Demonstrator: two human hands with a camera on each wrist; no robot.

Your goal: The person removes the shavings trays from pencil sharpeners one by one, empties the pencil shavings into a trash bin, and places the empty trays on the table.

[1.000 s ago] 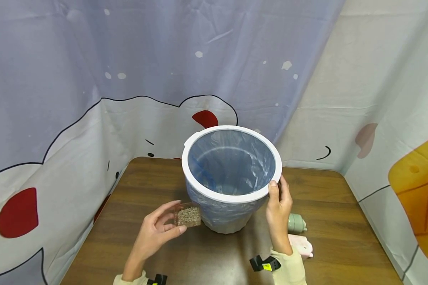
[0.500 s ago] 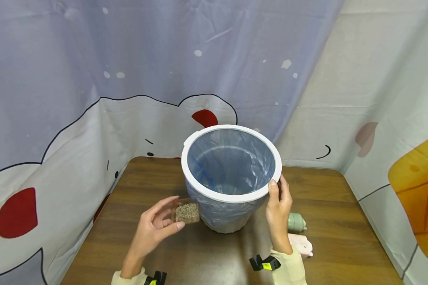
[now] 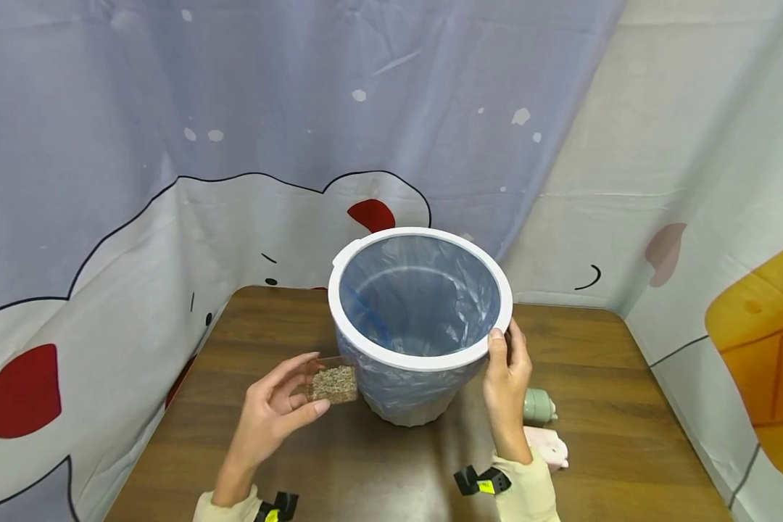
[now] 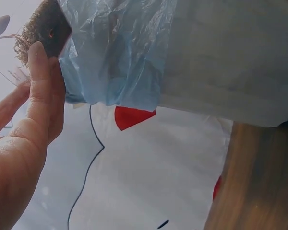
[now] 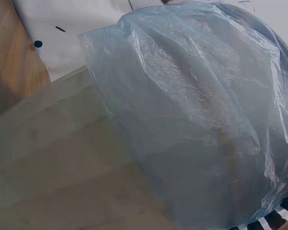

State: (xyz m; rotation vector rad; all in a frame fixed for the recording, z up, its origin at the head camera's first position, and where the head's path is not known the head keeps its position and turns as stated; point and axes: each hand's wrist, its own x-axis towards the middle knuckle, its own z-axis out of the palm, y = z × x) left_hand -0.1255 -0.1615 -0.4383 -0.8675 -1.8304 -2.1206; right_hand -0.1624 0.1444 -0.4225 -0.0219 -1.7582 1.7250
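A white trash bin (image 3: 407, 415) stands on the table, lined with a translucent blue plastic bag (image 5: 182, 110) that folds out over its rim. Thumb and fingers of my left hand (image 3: 267, 417) hold a small clear plastic box (image 3: 335, 384) by its sides, tilted, close to the bin's front left. Brownish, crumbly bits fill part of that box; their exact kind is unclear. In the left wrist view the box (image 4: 52, 33) shows beside the bag. My right hand (image 3: 507, 388) grips the bin's rim at the front right, its thumb on top. The bin's bottom is hard to make out.
On the wooden table (image 3: 600, 406), right of my right forearm, lie a green cylindrical item (image 3: 539, 407) and a pink item (image 3: 548, 446). A printed curtain (image 3: 287, 232) hangs behind the table and along its sides.
My left hand has drifted slightly up and to the left with the box, which has moved a little. My right hand keeps its grip on the rim, and the bin stays in place.
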